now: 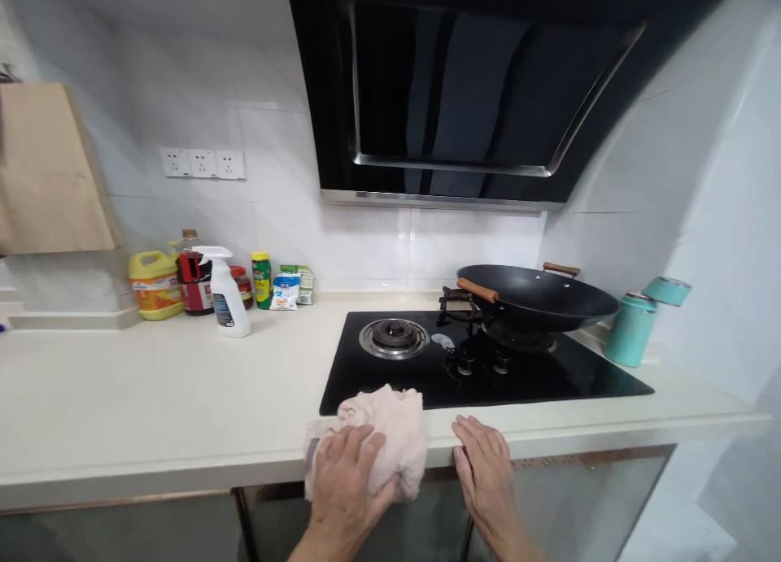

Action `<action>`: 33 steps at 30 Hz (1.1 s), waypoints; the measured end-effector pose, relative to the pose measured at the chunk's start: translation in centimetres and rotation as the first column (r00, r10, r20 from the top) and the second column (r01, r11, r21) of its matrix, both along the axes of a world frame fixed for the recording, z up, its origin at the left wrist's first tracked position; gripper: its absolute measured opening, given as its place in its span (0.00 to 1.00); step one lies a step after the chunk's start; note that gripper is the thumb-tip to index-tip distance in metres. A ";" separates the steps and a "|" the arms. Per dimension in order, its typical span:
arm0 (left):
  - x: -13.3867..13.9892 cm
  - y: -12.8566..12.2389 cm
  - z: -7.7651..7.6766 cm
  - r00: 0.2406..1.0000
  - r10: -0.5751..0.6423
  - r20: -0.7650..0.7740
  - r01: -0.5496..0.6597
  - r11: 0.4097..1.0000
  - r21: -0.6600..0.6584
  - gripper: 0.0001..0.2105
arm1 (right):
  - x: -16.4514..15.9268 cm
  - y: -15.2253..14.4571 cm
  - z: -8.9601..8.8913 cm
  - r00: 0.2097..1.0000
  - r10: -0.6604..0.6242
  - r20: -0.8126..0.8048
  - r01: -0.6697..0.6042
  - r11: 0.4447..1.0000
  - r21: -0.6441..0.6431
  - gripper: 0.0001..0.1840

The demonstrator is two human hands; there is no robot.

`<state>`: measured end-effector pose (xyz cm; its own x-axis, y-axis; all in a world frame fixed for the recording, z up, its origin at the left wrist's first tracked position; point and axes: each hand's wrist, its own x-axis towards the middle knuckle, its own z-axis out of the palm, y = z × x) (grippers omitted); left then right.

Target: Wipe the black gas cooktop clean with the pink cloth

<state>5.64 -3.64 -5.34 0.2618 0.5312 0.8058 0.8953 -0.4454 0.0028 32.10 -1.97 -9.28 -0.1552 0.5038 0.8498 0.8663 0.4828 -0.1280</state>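
Note:
A crumpled pale pink cloth (pixel 399 440) lies over the front edge of the counter, touching the near left corner of the black gas hob (pixel 390 387). My left hand (pixel 345 481) is closed on the cloth from above, fingers bent into its folds. To the right, my right hand (pixel 485 477) rests at the counter edge with fingers stretched out and nothing in it. In front of both hands is the hob, with its bare left burner (pixel 394 336) and a black wok (pixel 543 298) on the right burner.
On the counter (pixel 152 391) at left stand a white spray bottle (pixel 227 298), a yellow jug (pixel 155 285), a green shaker (pixel 262 281) and small packets (pixel 285 292). A teal flask (pixel 633 330) is right of the wok. The black range hood (pixel 451 90) overhangs the hob.

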 end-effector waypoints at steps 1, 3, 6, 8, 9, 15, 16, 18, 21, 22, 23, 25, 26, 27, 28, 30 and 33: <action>-1.2 0.0 0.1 0.999 0.025 -0.028 -0.024 0.999 0.023 0.19 | 0.0 0.0 0.1 1.000 0.001 0.000 -0.001 1.000 -0.005 0.20; -3.4 0.1 0.2 0.995 0.074 -0.059 -0.069 0.994 0.081 0.18 | 0.1 -0.1 0.2 1.000 0.004 -0.006 -0.005 1.000 -0.011 0.20; -6.0 0.1 0.4 0.991 0.119 -0.060 -0.112 0.987 0.119 0.16 | 0.0 -0.1 0.3 1.000 0.009 -0.030 -0.009 1.000 -0.013 0.20; -6.8 0.2 0.7 0.989 0.140 -0.048 -0.135 0.986 0.096 0.15 | -0.2 -0.2 0.5 0.998 0.014 -0.056 -0.015 1.000 -0.026 0.19; -6.9 0.3 0.9 0.988 0.151 -0.032 -0.148 0.986 0.073 0.14 | -0.3 -0.3 0.7 0.997 0.017 -0.075 -0.020 0.999 -0.040 0.19; -3.2 0.6 1.9 0.973 0.199 0.120 -0.186 0.976 -0.113 0.19 | -1.2 -1.4 3.3 0.962 0.074 -0.263 -0.125 0.975 -0.185 0.12; -1.8 0.7 1.9 0.976 0.185 0.115 -0.171 0.978 -0.123 0.18 | -1.4 -1.6 3.8 0.950 0.084 -0.300 -0.153 0.965 -0.214 0.12; 1.3 0.8 1.7 0.991 0.113 0.067 -0.105 0.988 -0.110 0.16 | -1.5 -1.9 4.5 0.927 0.100 -0.362 -0.207 0.941 -0.269 0.14; 6.2 1.0 1.3 0.999 -0.034 -0.003 0.034 0.996 -0.084 0.13 | -1.4 -2.2 4.1 0.898 0.105 -0.428 -0.260 0.910 -0.324 0.17; 7.5 1.0 1.3 0.997 -0.075 -0.003 0.074 0.993 -0.094 0.13 | -1.2 -2.3 3.7 0.884 0.084 -0.459 -0.261 0.905 -0.337 0.18; 8.7 1.0 1.4 0.994 -0.109 0.008 0.109 0.987 -0.116 0.13 | -1.0 -2.5 3.1 0.864 0.049 -0.501 -0.253 0.903 -0.348 0.20; 10.2 0.9 1.8 0.981 -0.190 0.039 0.194 0.964 -0.184 0.14 | -0.4 -2.7 2.0 0.798 -0.029 -0.602 -0.245 0.897 -0.369 0.25; 10.7 0.8 2.2 0.969 -0.243 0.053 0.249 0.942 -0.226 0.14 | -0.1 -2.8 1.6 0.754 -0.056 -0.654 -0.256 0.892 -0.373 0.26; 10.9 0.7 2.6 0.952 -0.297 0.070 0.305 0.913 -0.270 0.14 | 0.1 -3.0 1.2 0.707 -0.069 -0.704 -0.277 0.889 -0.366 0.26; 11.0 0.6 3.0 0.933 -0.347 0.096 0.359 0.880 -0.310 0.13 | 0.2 -3.1 1.0 0.657 -0.070 -0.751 -0.302 0.888 -0.347 0.25; 10.8 0.4 3.9 0.890 -0.417 0.183 0.455 0.808 -0.373 0.13 | 0.1 -3.2 0.9 0.534 -0.070 -0.842 -0.345 0.892 -0.293 0.27; 10.4 0.5 5.1 0.816 -0.428 0.388 0.570 0.710 -0.414 0.14 | -1.1 -3.5 1.4 0.290 -0.054 -0.956 -0.453 0.872 -0.186 0.36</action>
